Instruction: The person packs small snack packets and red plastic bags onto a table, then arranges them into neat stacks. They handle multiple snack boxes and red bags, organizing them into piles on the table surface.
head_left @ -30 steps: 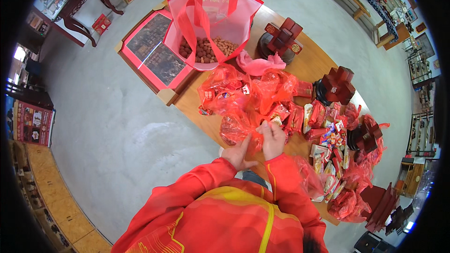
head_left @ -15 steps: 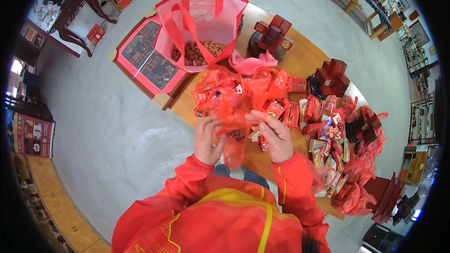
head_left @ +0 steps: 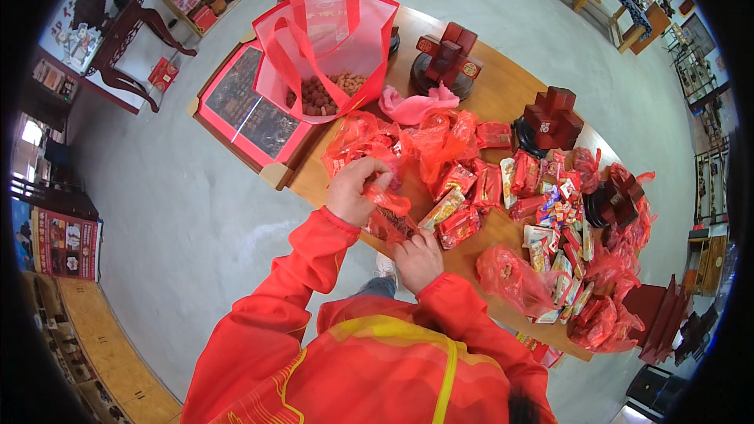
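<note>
A thin red plastic bag point(head_left: 390, 224) hangs between my hands at the table's near edge, with small dark brownish items showing through it. My left hand point(head_left: 357, 190) is closed on the bag's gathered upper part. Lower down on the other side, my right hand point(head_left: 418, 259) has its bent fingers closed on the bag's edge. Just beyond are more red plastic bags point(head_left: 440, 145). Red-wrapped snack packets point(head_left: 459, 226) and a long yellowish packet point(head_left: 444, 209) lie right of the bag.
A red-and-white tote bag point(head_left: 338, 39) holding nuts stands at the far left, beside a framed dark panel point(head_left: 251, 106). Dark red interlocking wooden blocks point(head_left: 448, 59) stand on the wooden table point(head_left: 503, 55). Mixed sweets point(head_left: 558, 212) and a filled red bag point(head_left: 514, 279) lie on the right.
My hands have drawn the bag lower and nearer, the right hand now below the left. The bag is bunched tighter. A filled red bag shows clearly on the table to the right.
</note>
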